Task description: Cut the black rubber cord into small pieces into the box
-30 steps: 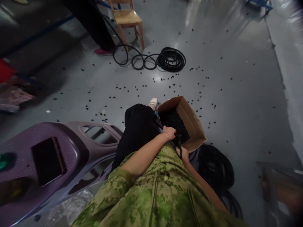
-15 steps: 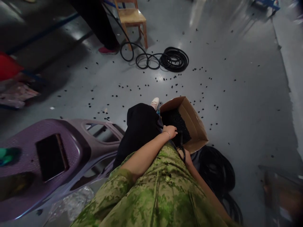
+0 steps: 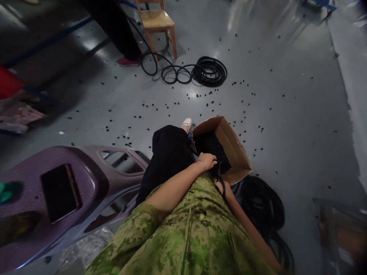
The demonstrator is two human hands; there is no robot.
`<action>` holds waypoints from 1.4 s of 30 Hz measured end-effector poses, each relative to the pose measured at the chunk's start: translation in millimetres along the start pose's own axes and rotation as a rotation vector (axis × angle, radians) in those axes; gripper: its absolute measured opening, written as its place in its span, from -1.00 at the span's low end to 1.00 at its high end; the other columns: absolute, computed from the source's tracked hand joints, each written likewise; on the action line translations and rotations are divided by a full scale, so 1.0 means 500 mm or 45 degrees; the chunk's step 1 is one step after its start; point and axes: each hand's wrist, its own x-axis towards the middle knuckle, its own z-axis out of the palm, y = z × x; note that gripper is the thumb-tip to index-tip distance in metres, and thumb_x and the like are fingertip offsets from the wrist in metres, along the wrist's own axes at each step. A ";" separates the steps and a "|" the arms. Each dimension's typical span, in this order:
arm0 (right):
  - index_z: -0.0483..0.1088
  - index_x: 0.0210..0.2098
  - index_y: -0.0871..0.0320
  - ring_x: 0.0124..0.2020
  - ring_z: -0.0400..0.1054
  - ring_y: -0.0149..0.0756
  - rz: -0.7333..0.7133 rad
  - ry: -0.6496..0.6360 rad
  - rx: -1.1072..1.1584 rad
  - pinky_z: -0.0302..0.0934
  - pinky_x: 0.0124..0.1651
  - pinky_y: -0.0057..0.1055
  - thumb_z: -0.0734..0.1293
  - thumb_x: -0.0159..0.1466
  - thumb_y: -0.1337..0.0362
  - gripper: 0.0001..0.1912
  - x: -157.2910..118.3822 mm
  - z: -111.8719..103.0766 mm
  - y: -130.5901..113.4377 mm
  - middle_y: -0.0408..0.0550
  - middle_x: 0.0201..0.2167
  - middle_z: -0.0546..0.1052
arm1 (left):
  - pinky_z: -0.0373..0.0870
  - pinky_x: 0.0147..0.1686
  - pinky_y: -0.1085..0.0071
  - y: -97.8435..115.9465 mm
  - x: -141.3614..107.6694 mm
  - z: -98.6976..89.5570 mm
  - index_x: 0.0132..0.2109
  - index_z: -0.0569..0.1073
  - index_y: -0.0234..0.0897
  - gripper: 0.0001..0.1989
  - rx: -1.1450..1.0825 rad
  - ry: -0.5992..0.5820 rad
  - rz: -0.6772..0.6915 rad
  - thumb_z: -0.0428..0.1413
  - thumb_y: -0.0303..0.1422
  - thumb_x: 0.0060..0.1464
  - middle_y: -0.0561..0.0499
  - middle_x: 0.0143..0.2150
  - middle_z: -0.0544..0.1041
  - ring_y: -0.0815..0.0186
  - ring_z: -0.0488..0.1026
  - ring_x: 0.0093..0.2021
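My left hand [image 3: 207, 160] is closed around a black hose at the near left edge of an open cardboard box [image 3: 236, 152]. Small black pieces [image 3: 213, 147] fill part of the box. Lower right of it, my right hand [image 3: 223, 188] is closed on a black-handled tool [image 3: 220, 179], whose upper end points toward the left hand. The tool's exact shape is too dark to tell.
A purple plastic stool [image 3: 88, 175] with a phone [image 3: 60, 193] stands at left. Coiled black hose [image 3: 210, 71] lies ahead by a wooden chair [image 3: 157, 19]; another coil [image 3: 262, 204] is at right. A person's leg [image 3: 122, 34] shows upper left. Black bits dot the floor.
My left hand has shifted slightly to the right, and a stretch of black hose now shows to its left. My right hand has hardly moved.
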 end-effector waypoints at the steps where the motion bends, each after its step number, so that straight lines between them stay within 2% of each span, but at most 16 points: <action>1: 0.46 -0.46 0.14 -0.26 0.40 -0.09 -0.002 -0.001 0.001 0.23 -0.13 -0.31 0.20 0.03 0.07 -0.69 0.000 0.000 -0.002 -0.03 -0.42 0.55 | 0.31 0.08 0.19 0.001 0.000 0.000 0.06 0.55 -0.04 -0.68 0.000 -0.010 0.001 0.00 -0.20 0.29 -0.04 0.08 0.59 0.12 0.49 0.09; 13: 0.43 -0.49 0.14 -0.32 0.36 -0.14 0.037 0.020 0.127 0.21 -0.21 -0.34 0.22 -0.02 0.01 -0.66 0.006 0.005 0.011 -0.06 -0.47 0.51 | 0.41 0.01 0.28 0.010 -0.003 0.009 0.06 0.55 -0.04 -0.70 0.034 -0.089 0.044 0.02 -0.21 0.28 -0.05 0.08 0.59 0.14 0.51 0.09; 23: 0.41 -0.51 0.13 -0.34 0.33 -0.17 0.052 0.028 0.066 0.18 -0.23 -0.36 0.21 -0.01 0.01 -0.68 -0.001 0.001 -0.009 -0.08 -0.50 0.49 | 0.42 -0.01 0.31 0.008 0.002 0.015 0.06 0.56 -0.06 -0.69 0.073 -0.091 0.083 0.02 -0.22 0.28 -0.05 0.06 0.61 0.14 0.52 0.08; 28: 0.45 -0.51 0.15 -0.34 0.35 -0.14 0.132 0.048 0.069 0.20 -0.25 -0.34 0.25 0.01 -0.04 -0.63 -0.002 0.002 -0.018 -0.08 -0.53 0.49 | 0.39 0.03 0.33 0.008 0.003 0.016 0.04 0.57 -0.03 -0.71 0.076 -0.099 0.104 0.04 -0.23 0.26 -0.01 0.05 0.62 0.17 0.52 0.08; 38: 0.45 -0.48 0.15 -0.33 0.35 -0.17 0.136 0.011 0.128 0.21 -0.26 -0.37 0.23 0.01 -0.01 -0.64 -0.003 0.000 -0.001 -0.08 -0.52 0.47 | 0.42 -0.01 0.28 0.018 -0.011 0.006 0.06 0.57 -0.09 -0.67 0.103 -0.074 0.129 0.01 -0.24 0.27 -0.08 0.02 0.62 0.12 0.53 0.06; 42: 0.45 -0.47 0.14 -0.33 0.34 -0.17 0.121 -0.001 0.146 0.20 -0.26 -0.37 0.22 -0.01 -0.02 -0.63 -0.005 -0.001 -0.006 -0.09 -0.52 0.47 | 0.41 0.00 0.29 0.016 -0.009 0.008 0.07 0.56 -0.06 -0.67 0.094 -0.043 0.110 -0.01 -0.25 0.28 -0.05 0.04 0.61 0.14 0.53 0.05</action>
